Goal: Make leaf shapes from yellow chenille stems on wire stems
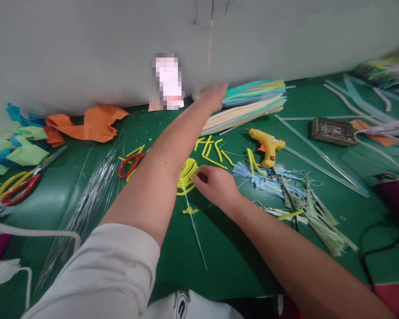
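My left hand [213,96] reaches across to the back of the table, at the near end of a bundle of pastel pipe cleaners [256,92]; its fingers are not clear. Below it, my right hand [216,184] is closed in a pinch at the edge of a looped yellow pipe-cleaner shape [185,180]. My left forearm covers part of that shape. A thin stem [196,237] runs down from it, with a small yellow twist [190,211] around it. Short yellow pipe-cleaner pieces [209,150] lie beyond my right hand.
A yellow glue gun [268,144] and blue and green tassels [315,212] lie to the right, near a small box [334,131]. Leftward are wires [93,195], red-handled scissors [126,166], another pair of scissors [26,181] and orange paper [99,124]. A blurred-out upright object [169,79] stands against the wall.
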Action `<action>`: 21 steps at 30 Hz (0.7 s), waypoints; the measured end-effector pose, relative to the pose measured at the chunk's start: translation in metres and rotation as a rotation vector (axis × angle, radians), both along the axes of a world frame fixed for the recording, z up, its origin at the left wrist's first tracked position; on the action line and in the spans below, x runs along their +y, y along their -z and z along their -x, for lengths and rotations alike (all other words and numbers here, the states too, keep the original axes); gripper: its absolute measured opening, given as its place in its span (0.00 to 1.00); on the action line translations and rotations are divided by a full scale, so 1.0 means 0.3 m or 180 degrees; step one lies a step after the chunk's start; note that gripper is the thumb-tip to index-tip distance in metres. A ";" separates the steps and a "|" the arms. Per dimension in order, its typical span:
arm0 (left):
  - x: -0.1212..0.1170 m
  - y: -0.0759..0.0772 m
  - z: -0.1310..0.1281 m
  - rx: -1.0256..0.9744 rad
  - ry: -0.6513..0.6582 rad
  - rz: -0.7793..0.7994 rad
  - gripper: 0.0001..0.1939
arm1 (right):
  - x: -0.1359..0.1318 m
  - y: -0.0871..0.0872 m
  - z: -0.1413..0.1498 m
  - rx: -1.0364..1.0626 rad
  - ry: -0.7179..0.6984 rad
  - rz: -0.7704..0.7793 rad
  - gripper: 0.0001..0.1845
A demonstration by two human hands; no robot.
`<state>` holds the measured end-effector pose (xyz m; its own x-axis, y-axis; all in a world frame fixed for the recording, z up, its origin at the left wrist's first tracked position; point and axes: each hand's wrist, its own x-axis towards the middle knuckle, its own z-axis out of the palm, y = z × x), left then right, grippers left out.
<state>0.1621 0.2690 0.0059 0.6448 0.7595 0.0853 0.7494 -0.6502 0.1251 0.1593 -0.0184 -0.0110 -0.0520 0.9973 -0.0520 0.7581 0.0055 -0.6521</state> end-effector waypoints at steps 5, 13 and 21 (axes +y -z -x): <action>-0.064 -0.037 0.083 0.0105 0.0686 -0.0624 0.26 | 0.002 0.003 0.001 -0.0027 0.0040 0.0014 0.11; -0.092 -0.026 0.247 -0.1082 -0.0327 -0.0336 0.17 | 0.001 0.010 0.004 -0.0091 0.0044 -0.0028 0.12; -0.071 0.053 0.187 -0.1352 -0.1002 -0.0066 0.16 | 0.001 0.008 0.003 -0.0161 0.0008 0.0017 0.13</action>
<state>0.1059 0.2478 -0.0100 0.2910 0.9063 0.3065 0.7948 -0.4074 0.4498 0.1585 -0.0181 -0.0134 -0.0465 0.9971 -0.0597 0.7902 0.0002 -0.6129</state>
